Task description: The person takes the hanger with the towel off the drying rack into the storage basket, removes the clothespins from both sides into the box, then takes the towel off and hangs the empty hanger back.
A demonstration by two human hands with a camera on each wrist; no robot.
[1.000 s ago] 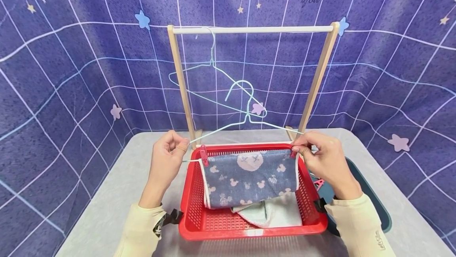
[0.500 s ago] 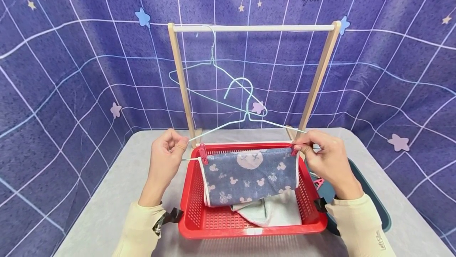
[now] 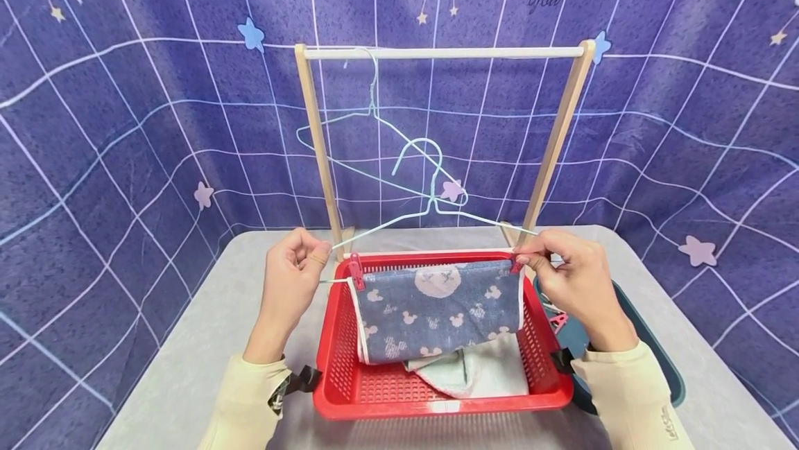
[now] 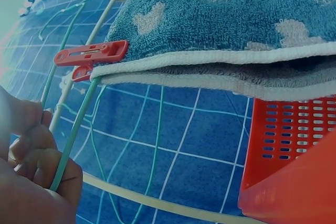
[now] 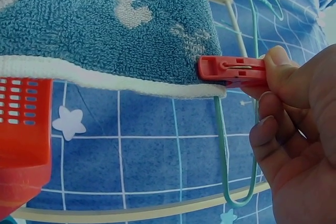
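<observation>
A blue towel (image 3: 437, 315) with pale mouse-head prints hangs folded over the bottom bar of a light-green wire hanger (image 3: 399, 217). One red clothespin (image 3: 356, 272) clips its left corner to the bar. My left hand (image 3: 293, 283) grips the hanger's left end, fingers curled round the wire (image 4: 65, 156). At the right corner my right hand (image 3: 571, 280) pinches a second red clothespin (image 5: 233, 70) between thumb and forefinger. That clothespin's jaws sit over the towel's edge and the bar. The hanger's hook points up, apart from the rack.
Beneath the towel stands a red basket (image 3: 443, 407) with a pale cloth (image 3: 499, 370) inside. A wooden rack (image 3: 443, 53) behind bears another wire hanger (image 3: 372, 100). Right of the basket, a dark teal tray (image 3: 671, 367) holds a pink clothespin (image 3: 558, 322) and other small things.
Almost nothing differs. Both hands keep their hold on the hanger and the right clothespin, and the towel stays in place; only slight shifts in the view show.
</observation>
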